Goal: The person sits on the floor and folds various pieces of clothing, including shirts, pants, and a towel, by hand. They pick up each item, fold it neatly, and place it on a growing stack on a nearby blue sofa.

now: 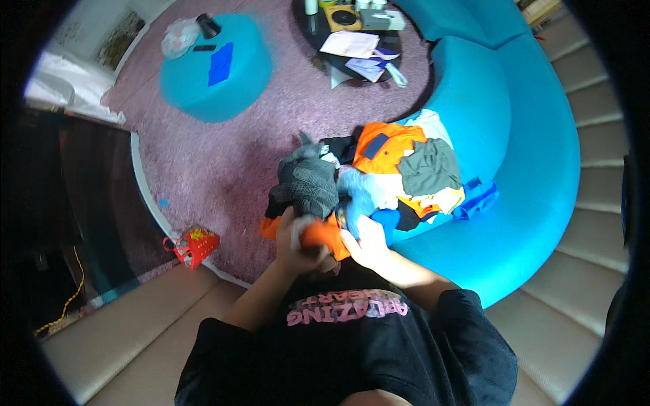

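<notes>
My left hand (294,254), blurred by motion, grips a bunched orange cloth (321,235) close to my chest. At that cloth's right edge is my right hand (371,245), its thumb pressed against the fabric. A fluffy light-blue cloth (359,195) lies just beyond my right fingers. Directly ahead of my hands rises a heap of dark grey knit clothing (309,182). To its right sit an orange garment with a dark patch (388,144) and a dark green garment (431,166). The lower part of the held cloth is hidden by my left hand.
A curved turquoise sofa (538,167) wraps around the right side, with a blue cloth (476,199) on its seat. A turquoise pouf (244,76) and a black round table (310,43) stand on the purple carpet (203,167). A red bag (197,247) lies at left.
</notes>
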A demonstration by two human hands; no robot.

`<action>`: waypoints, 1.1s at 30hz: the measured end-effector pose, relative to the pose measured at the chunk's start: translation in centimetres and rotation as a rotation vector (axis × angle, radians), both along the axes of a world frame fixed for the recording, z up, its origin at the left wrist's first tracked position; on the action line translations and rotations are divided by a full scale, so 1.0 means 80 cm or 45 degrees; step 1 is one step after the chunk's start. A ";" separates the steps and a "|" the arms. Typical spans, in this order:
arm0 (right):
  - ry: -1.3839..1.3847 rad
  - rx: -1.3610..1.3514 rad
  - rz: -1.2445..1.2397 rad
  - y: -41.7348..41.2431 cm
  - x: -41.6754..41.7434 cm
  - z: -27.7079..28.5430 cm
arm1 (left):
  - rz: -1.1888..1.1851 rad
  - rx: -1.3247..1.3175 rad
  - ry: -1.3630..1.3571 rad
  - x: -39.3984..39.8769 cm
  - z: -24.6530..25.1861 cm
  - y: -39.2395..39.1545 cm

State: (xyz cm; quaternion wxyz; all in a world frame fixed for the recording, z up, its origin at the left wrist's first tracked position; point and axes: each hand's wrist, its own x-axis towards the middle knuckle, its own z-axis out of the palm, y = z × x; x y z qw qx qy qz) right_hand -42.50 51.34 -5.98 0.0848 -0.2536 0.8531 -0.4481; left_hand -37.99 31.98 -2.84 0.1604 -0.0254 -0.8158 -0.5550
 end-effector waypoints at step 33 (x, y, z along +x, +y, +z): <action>-0.329 0.478 -0.928 0.399 -0.055 -0.027 | -0.784 0.425 -1.349 -0.184 -0.082 0.458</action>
